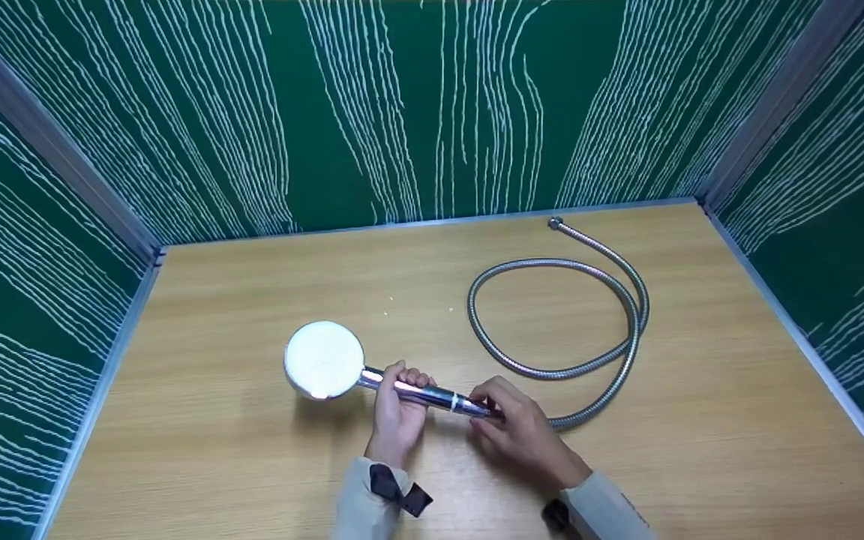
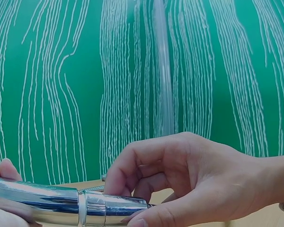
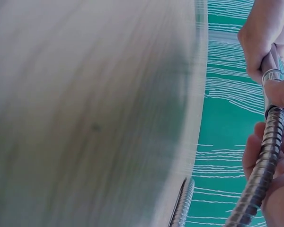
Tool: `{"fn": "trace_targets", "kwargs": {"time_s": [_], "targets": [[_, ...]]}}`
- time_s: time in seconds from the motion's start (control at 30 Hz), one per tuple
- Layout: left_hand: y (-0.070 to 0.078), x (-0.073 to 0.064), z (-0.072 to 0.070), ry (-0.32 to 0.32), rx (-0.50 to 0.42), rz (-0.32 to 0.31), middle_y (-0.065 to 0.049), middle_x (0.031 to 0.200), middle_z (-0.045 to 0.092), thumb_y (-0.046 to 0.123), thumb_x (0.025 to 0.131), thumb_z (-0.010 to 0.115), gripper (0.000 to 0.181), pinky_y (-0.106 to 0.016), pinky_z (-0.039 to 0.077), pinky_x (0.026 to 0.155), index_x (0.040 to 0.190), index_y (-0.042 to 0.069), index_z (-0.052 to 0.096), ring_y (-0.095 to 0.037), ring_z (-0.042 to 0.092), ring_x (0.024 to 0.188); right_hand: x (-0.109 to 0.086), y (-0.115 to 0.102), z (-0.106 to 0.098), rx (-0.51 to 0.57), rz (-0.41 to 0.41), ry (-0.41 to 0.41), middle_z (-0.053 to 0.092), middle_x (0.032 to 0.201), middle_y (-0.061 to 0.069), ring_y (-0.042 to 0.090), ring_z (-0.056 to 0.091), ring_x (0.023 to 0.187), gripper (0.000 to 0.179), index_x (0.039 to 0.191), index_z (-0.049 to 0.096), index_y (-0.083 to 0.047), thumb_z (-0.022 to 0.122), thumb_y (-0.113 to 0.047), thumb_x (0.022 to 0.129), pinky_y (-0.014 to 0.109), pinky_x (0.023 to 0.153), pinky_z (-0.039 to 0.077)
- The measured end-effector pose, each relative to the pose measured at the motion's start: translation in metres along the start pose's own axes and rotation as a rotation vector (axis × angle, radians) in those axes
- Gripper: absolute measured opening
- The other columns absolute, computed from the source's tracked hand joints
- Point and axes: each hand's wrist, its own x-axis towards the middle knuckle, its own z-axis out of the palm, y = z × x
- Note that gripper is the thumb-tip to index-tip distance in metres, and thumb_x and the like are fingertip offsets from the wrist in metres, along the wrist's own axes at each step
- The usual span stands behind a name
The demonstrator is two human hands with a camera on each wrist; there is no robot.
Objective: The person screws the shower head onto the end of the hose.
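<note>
A chrome shower head point(image 1: 325, 360) with a round white face lies toward the left, held up off the table by its handle. My left hand point(image 1: 400, 412) grips that handle, thumb over the top. At the handle's lower end, my right hand point(image 1: 518, 429) pinches the chrome connector point(image 2: 114, 209) between thumb and fingers. From this connector runs a ribbed metal shower hose point(image 3: 260, 177), which seems joined to the handle in the right wrist view. On the table the hose loops round to the right, and its free end nut point(image 1: 555, 223) lies near the back edge.
The wooden table point(image 1: 252, 292) is enclosed by green walls point(image 1: 417, 112) with white wavy lines at the back and both sides. Grey metal strips run along the table's edges. A few tiny white specks point(image 1: 387, 313) lie mid-table.
</note>
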Motion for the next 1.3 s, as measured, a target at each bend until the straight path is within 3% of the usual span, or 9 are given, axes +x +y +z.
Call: {"fn": "trace_targets", "kwargs": {"time_s": [0.37,1.3], "targets": [[0.0002,-0.0010,0.0004,-0.002,0.015,-0.007,0.004,0.059,0.042,0.012,0.098,0.033,0.036,-0.024,0.039,0.068,0.063,0.012,0.041,-0.011,0.042,0.061,-0.0008,0.0017,-0.0001,0.001,-0.045,0.017,0.057,0.093,-0.008,0.004,0.054,0.079,0.030,0.102,0.059,-0.013,0.075,-0.005,0.078,0.021,0.065,0.049],[0.0002,-0.0012,0.0006,0.016,0.021,-0.005,0.003,0.061,0.041,0.011,0.098,0.034,0.035,-0.025,0.039,0.069,0.063,0.012,0.040,-0.011,0.042,0.060,-0.0010,0.0015,-0.0015,0.011,-0.028,-0.004,0.059,0.092,-0.007,0.004,0.054,0.080,0.025,0.103,0.061,-0.014,0.072,-0.009,0.082,0.022,0.067,0.050]]}}
